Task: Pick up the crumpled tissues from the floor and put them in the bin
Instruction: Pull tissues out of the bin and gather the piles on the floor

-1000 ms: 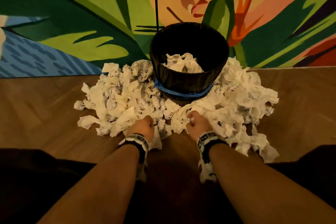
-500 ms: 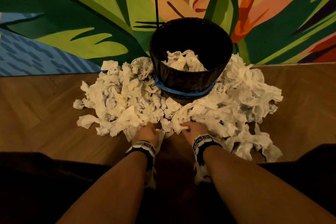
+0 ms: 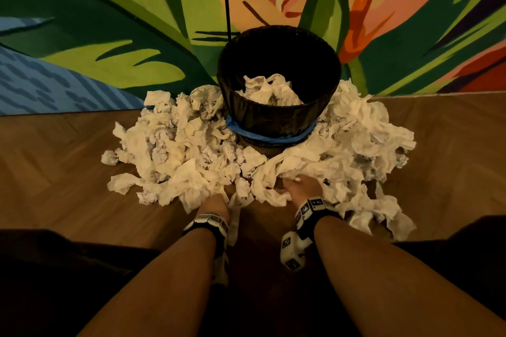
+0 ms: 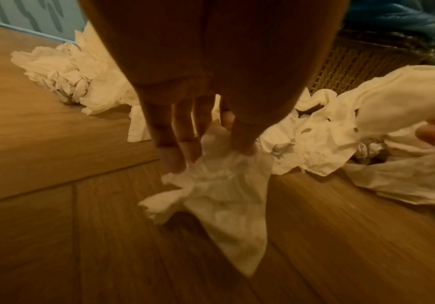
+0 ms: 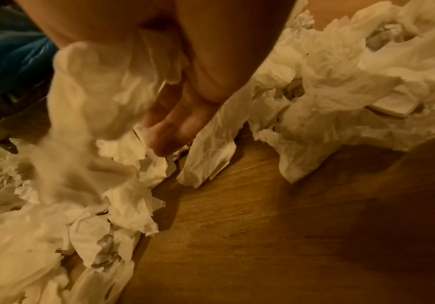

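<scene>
Nearest the camera, two bare forearms reach forward and down over a wooden floor [image 3: 54, 161], each wrist carrying a black-and-white patterned band. The left hand [image 3: 215, 204] sits at the near edge of the heap; the left wrist view shows its fingers [image 4: 182, 133] pointing down with the thumb closed against them, pinching a limp white tissue [image 4: 224, 197] whose tail trails onto the floorboards. The right hand [image 3: 304, 186] lies just beside it, a little further forward, at the near inner edge of the right-hand heap. In the right wrist view a bunched tissue wad [image 5: 102, 90] is held against the palm under the thumb, while the remaining fingers [image 5: 175, 125] extend down and touch loose sheets on the floor (this wad is blurred, so the exact hold on it is unclear).

Beyond the hands, the crumpled tissues [image 3: 175, 150] form a broad white heap on the floor, wrapping the front and both sides of the bin and touching its base. One small ball [image 3: 109, 157] lies slightly apart at the left edge.

The bin [image 3: 276, 117] is a dark woven basket standing upright, with a blue band [image 3: 271, 137] round its lower part. Several tissues in the bin [image 3: 269, 90] are visible low inside it.

Behind the bin stands a wall mural [image 3: 123, 35] of green leaves and an orange flower
</scene>
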Available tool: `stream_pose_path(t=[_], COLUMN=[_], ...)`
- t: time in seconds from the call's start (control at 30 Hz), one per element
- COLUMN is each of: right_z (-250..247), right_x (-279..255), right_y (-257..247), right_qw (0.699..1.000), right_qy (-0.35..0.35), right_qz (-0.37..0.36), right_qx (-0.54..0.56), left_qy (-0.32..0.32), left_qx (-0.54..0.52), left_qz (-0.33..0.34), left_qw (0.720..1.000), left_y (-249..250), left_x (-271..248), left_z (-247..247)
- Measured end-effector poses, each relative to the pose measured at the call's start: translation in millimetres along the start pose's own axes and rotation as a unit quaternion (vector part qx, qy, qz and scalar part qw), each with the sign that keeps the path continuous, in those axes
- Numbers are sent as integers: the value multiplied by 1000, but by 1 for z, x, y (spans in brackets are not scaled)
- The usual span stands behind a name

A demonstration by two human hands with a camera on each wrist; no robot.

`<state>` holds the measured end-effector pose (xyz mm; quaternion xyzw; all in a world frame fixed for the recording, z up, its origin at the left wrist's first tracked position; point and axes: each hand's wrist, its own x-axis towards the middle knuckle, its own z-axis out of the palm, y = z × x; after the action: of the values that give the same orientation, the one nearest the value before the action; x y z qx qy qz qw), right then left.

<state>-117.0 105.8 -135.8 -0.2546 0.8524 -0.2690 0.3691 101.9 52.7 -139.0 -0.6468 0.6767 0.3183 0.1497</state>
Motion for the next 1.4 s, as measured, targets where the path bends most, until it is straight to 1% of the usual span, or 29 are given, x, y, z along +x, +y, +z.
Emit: stream_pose_path(t=[0.07,0.13,0.2,0.27,0.33,0.4,0.47,0.53,0.6,0.63,0.7,0.73,0.8,0.9,0.97,1.03,1.1,1.17,1.23,1.33,1.4], right_z=[1,2,2,1,1,3,8,12,16,17,20,20,20,20,23,26,28,27,24,14,7], right_x=[1,-1,-6,-13,-19,-25,-30,-32,-30,-29,-29,-29,-30,-33,-33,-31,-30,-30,-30,-28,-27], right_y=[3,4,4,3,2,2,3,3,-1,-3,-7,-9,-11,-13,-15,-16,-18,-19,-20,-23,-25], right_qw=[1000,1000,999,996,988,971,960,956,954,950,944,943,941,941,938,935,944,965,981,990,995], right_qy=[1,5,-3,-32,-60,-87,-116,-133,-149,-160,-175,-180,-187,-198,-197,-191,-162,-127,-91,-65,-56], right_qz=[-3,-11,-12,-18,-66,-123,-153,-168,-177,-181,-186,-185,-186,-181,-172,-160,-147,-133,-116,-88,-71], right_qx=[11,-4,-41,-78,-130,-184,-205,-202,-192,-196,-209,-211,-210,-208,-228,-255,-247,-187,-124,-85,-43], left_qy=[14,28,38,63,99,102,96,85,41,10,-50,-67,-77,-81,-58,-37,-29,-15,15,59,81], left_qx=[-60,-115,-140,-142,-135,-127,-99,-61,10,51,93,105,112,111,104,73,24,-29,-76,-106,-114], left_qz=[6,15,20,22,45,72,98,131,168,173,144,130,123,133,143,154,151,136,135,150,133], left_qw=[998,993,989,988,985,984,986,986,985,984,984,984,983,982,983,985,988,990,988,981,981], left_y=[1,2,3,4,5,5,5,7,10,13,17,17,17,19,21,22,20,17,11,5,5], left_x=[-1,-4,-7,-8,-9,-10,-10,-6,-1,0,1,1,4,2,1,-1,-2,0,-1,-3,-3], left_z=[-1,-3,-4,-6,-6,-5,-3,0,3,4,6,7,10,11,11,12,10,7,3,-2,-6])
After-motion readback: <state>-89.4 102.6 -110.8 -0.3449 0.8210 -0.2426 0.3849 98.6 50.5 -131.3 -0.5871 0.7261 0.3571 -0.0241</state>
